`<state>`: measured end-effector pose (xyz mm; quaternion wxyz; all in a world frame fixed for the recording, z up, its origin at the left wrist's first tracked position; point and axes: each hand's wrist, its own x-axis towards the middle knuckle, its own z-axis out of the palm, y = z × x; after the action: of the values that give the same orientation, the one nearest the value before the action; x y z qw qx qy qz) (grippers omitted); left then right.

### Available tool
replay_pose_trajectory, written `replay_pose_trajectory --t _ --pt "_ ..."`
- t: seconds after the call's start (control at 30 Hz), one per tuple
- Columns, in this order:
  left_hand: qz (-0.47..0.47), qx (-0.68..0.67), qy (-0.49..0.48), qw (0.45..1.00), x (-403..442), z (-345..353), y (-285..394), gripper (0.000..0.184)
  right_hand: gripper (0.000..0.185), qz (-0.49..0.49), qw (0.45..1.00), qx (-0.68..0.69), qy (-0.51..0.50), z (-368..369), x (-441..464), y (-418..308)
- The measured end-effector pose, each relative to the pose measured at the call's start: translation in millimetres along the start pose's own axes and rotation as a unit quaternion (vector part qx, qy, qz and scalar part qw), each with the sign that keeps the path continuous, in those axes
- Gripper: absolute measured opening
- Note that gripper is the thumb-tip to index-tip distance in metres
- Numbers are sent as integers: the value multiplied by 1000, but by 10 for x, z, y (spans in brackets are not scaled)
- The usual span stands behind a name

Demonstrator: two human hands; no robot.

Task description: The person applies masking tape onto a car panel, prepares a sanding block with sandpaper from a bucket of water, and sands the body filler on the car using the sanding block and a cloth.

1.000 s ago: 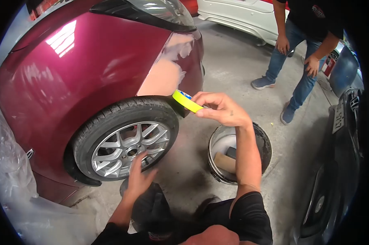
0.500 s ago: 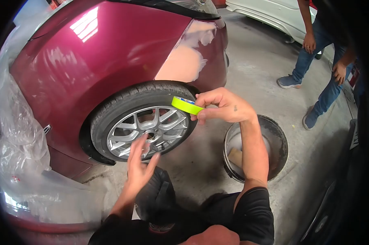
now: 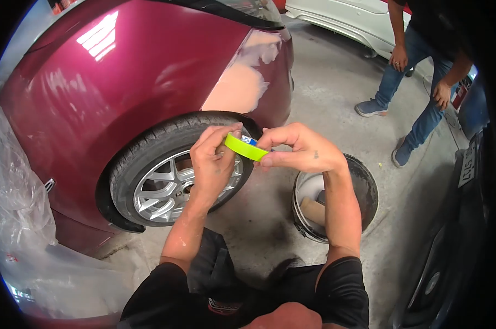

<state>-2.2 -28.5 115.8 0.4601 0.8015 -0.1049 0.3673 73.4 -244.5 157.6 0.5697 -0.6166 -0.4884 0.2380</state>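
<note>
A roll of bright yellow-green tape (image 3: 244, 149) is held up in front of the car's wheel (image 3: 171, 186). My right hand (image 3: 302, 148) pinches the roll's right end between thumb and fingers. At its left end is my left hand (image 3: 214, 156), fingers drawn together against the tape's edge. Behind the hands, the dark red fender (image 3: 127, 82) carries a patch of beige and pinkish filler (image 3: 236, 88) above and to the right of the wheel arch.
A bucket (image 3: 373, 192) holding a tan block stands on the floor under my right forearm. Clear plastic sheeting (image 3: 23, 203) hangs at the left. A person in jeans (image 3: 393, 82) stands at the upper right, near a white car (image 3: 346, 22). A dark car (image 3: 445, 241) is at the right.
My left hand has risen from in front of the wheel rim to the tape roll, and its spread fingers have closed there. My right hand still holds the roll.
</note>
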Motion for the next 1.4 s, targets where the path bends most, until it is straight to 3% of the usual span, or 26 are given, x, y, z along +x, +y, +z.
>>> replay_pose_trajectory --t 0.13,0.27,0.63,0.97,1.07,1.17,1.23,1.3,1.4 --pt "-106 -175 3 979 -137 8 -224 20 15 -3 1000 7 -10 57 94 116" --pt "-204 -245 -28 948 -225 -9 -372 23 17 6 1000 11 -22 104 177 163" --pt "-253 -349 -69 900 -408 54 -558 27 20 5 996 -53 -71 114 243 149" --pt "-358 -470 -143 794 -462 87 -640 31 18 -1 995 -62 -76 82 194 208" --pt "-250 -346 -43 903 -463 202 -411 47 18 -5 992 -107 -60 72 166 166" --pt "-137 -380 -45 914 -416 94 -371 71 17 -6 986 -161 -34 69 131 96" --pt "-62 -293 -49 953 -382 57 -214 75 18 -12 982 -187 -21 81 119 58" --pt "-45 -254 -61 964 -397 55 -176 75 18 -19 982 -189 -23 105 121 77" --pt "-97 -283 -71 952 -458 122 -223 66 19 -33 982 -179 -40 154 151 146"
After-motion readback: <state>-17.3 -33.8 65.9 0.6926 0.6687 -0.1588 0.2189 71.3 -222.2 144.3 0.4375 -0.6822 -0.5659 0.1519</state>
